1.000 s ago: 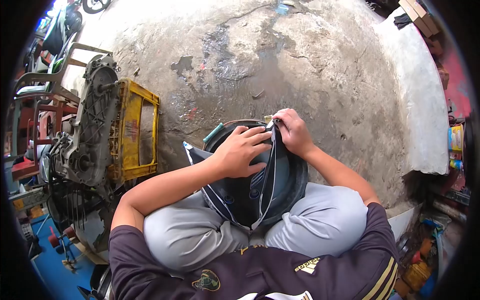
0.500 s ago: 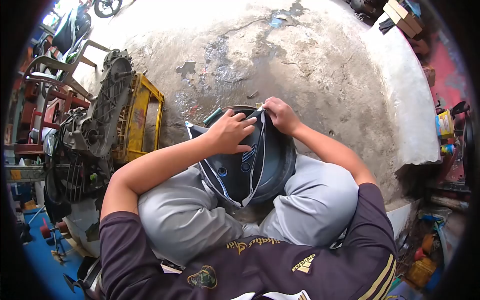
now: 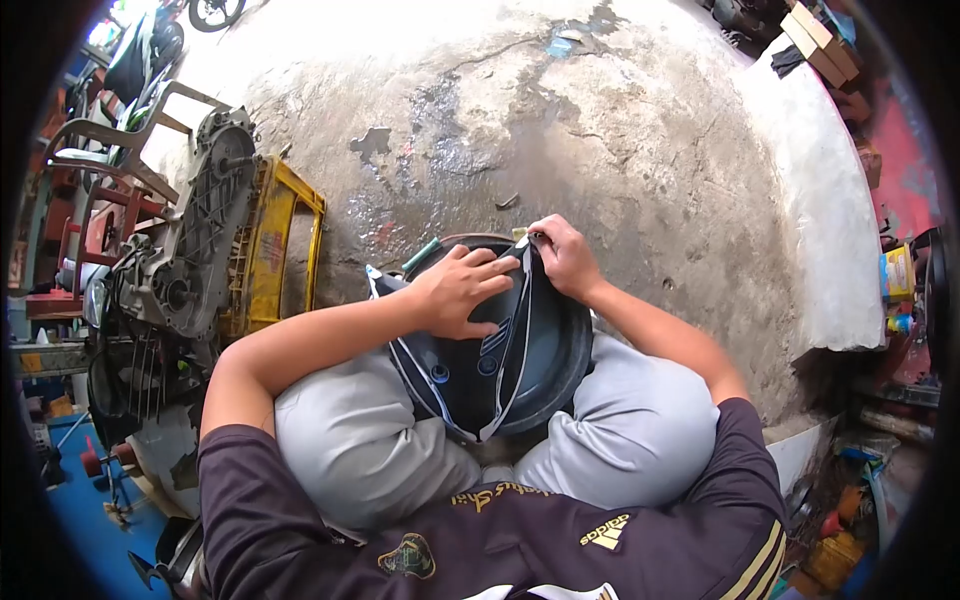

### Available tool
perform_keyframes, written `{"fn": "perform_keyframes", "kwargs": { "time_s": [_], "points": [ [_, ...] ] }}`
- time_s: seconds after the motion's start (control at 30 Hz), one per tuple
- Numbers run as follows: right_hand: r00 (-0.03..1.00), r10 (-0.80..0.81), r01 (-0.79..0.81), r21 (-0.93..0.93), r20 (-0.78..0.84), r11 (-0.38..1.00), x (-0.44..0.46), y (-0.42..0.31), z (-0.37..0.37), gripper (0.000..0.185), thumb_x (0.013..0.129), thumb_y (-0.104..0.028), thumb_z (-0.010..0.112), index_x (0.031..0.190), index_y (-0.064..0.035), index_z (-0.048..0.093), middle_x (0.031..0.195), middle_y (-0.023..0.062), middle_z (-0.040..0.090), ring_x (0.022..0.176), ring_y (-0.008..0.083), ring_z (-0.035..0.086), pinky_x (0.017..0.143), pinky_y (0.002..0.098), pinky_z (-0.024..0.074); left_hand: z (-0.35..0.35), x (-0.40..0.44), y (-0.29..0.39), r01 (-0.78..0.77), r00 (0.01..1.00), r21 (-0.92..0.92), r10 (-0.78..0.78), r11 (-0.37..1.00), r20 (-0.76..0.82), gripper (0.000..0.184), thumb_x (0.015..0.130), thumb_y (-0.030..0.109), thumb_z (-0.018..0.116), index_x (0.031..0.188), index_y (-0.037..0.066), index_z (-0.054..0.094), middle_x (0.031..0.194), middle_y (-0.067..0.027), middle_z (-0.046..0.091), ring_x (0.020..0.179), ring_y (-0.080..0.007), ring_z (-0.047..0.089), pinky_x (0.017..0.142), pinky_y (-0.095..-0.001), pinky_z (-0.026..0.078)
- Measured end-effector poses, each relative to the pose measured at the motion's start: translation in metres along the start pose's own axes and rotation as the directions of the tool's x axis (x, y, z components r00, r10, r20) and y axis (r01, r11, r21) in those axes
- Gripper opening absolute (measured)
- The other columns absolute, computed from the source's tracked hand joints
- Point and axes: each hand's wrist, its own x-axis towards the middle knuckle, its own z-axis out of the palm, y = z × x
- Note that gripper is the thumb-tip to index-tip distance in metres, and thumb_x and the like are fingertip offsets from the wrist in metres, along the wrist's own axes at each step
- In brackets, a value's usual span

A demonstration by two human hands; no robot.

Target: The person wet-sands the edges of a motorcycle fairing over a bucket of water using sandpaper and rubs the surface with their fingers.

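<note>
Between my knees, a dark, wedge-shaped panel (image 3: 465,395) with pale edges and small blue-ringed round details lies over a round black basin (image 3: 568,365). My left hand (image 3: 465,290) rests on the panel with fingers spread and thumb apart, gripping nothing. At the panel's far tip, my right hand (image 3: 565,258) has its fingers closed on the pale edge. What lies under the panel in the basin is mostly hidden. A small green stick-like piece (image 3: 421,255) sits at the basin's far left rim.
Wet, stained concrete floor (image 3: 620,150) spreads ahead. On the left stand a yellow crate (image 3: 290,200), a grey metal engine casing (image 3: 215,200) and a plastic chair (image 3: 130,135). A white ledge (image 3: 815,220) runs along the right, with cardboard boxes (image 3: 815,45) near its far end.
The panel, basin and both hands sit slightly lower in view. My left hand stays spread on the panel; my right hand keeps its pinch at the tip.
</note>
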Motion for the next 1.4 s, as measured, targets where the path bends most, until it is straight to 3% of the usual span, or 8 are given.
{"fn": "perform_keyframes", "kwargs": {
  "time_s": [0.13,0.23,0.33,0.5,0.57,0.87,0.97,1.4],
  "points": [
    [0.997,0.083,-0.083,0.005,0.002,0.997,0.003,0.001,0.006,0.015,0.095,0.003,0.063,0.109,-0.0006,0.069,0.106,0.0193,0.068,0.101,0.0422,0.069,0.087,0.0468,0.0559,0.003,-0.001,0.001,0.016,1.0,-0.018,-0.017,1.0,-0.014,0.075,0.082,0.045,0.081,0.147,0.014,0.059,0.167,-0.0093,0.046,0.144,-0.0357,0.049,0.118,-0.0526,0.039],
    [0.992,-0.124,0.123,-0.032,-0.013,0.992,0.001,0.002,0.009,0.015,0.096,0.002,0.064,0.11,0.0005,0.069,0.107,0.0198,0.069,0.098,0.0422,0.069,0.086,0.0475,0.0559,0.004,-0.003,0.0,0.019,1.0,-0.018,-0.02,1.0,-0.024,0.078,0.082,0.045,0.081,0.15,0.015,0.058,0.17,-0.0086,0.044,0.144,-0.0352,0.049,0.118,-0.0524,0.039],
    [0.993,0.111,-0.111,0.014,-0.037,0.994,0.003,0.001,0.007,0.015,0.096,0.002,0.063,0.11,0.0012,0.069,0.108,0.0201,0.07,0.098,0.042,0.07,0.085,0.0471,0.056,0.004,-0.002,0.001,0.018,1.0,-0.03,-0.018,0.999,-0.016,0.079,0.082,0.046,0.081,0.15,0.015,0.058,0.171,-0.0088,0.044,0.144,-0.0346,0.049,0.118,-0.0521,0.039],
    [0.999,0.044,-0.044,0.026,-0.01,0.999,-0.001,-0.001,0.006,0.016,0.096,0.0,0.063,0.111,-0.0005,0.07,0.106,0.0209,0.07,0.099,0.0422,0.07,0.086,0.0458,0.0558,0.001,-0.002,0.002,0.026,1.0,-0.018,-0.026,1.0,0.003,0.08,0.082,0.045,0.081,0.153,0.015,0.057,0.171,-0.009,0.044,0.144,-0.0339,0.049,0.119,-0.0521,0.039],
    [0.979,0.202,-0.202,0.026,0.01,0.979,0.003,-0.005,0.002,0.016,0.096,-0.002,0.062,0.11,-0.0006,0.07,0.109,0.0212,0.07,0.101,0.0427,0.07,0.089,0.0465,0.0559,0.002,-0.003,0.002,0.016,1.0,-0.001,-0.016,1.0,-0.007,0.08,0.083,0.046,0.081,0.153,0.016,0.057,0.17,-0.0089,0.044,0.144,-0.0338,0.049,0.119,-0.0521,0.039],
    [0.994,0.085,-0.084,0.011,-0.067,0.996,0.005,0.002,0.006,0.015,0.098,-0.003,0.061,0.111,-0.0012,0.068,0.105,0.0207,0.069,0.092,0.0407,0.068,0.082,0.0455,0.0541,0.0,-0.006,0.004,0.022,0.999,0.033,-0.021,0.999,-0.034,0.08,0.085,0.05,0.078,0.154,0.014,0.057,0.171,-0.008,0.043,0.145,-0.0334,0.046,0.12,-0.0504,0.037],
    [0.959,0.274,-0.281,0.102,0.075,0.954,0.005,0.004,0.006,0.015,0.099,-0.005,0.063,0.112,-0.0047,0.069,0.099,0.0192,0.069,0.084,0.0421,0.068,0.077,0.0466,0.0543,0.002,-0.004,0.004,0.038,0.999,0.027,-0.037,0.999,-0.032,0.085,0.085,0.051,0.078,0.157,0.014,0.054,0.172,-0.0077,0.042,0.147,-0.0339,0.045,0.12,-0.0512,0.036],
    [0.98,0.183,-0.188,0.051,0.082,0.981,0.008,0.008,0.008,0.016,0.098,-0.006,0.061,0.113,-0.0031,0.067,0.096,0.0232,0.072,0.091,0.0444,0.071,0.081,0.0471,0.0557,0.004,-0.004,0.0,0.051,0.999,-0.022,-0.051,0.998,-0.016,0.087,0.083,0.049,0.079,0.159,0.015,0.052,0.172,-0.0075,0.041,0.147,-0.0352,0.044,0.12,-0.0534,0.036]
  ]
}}
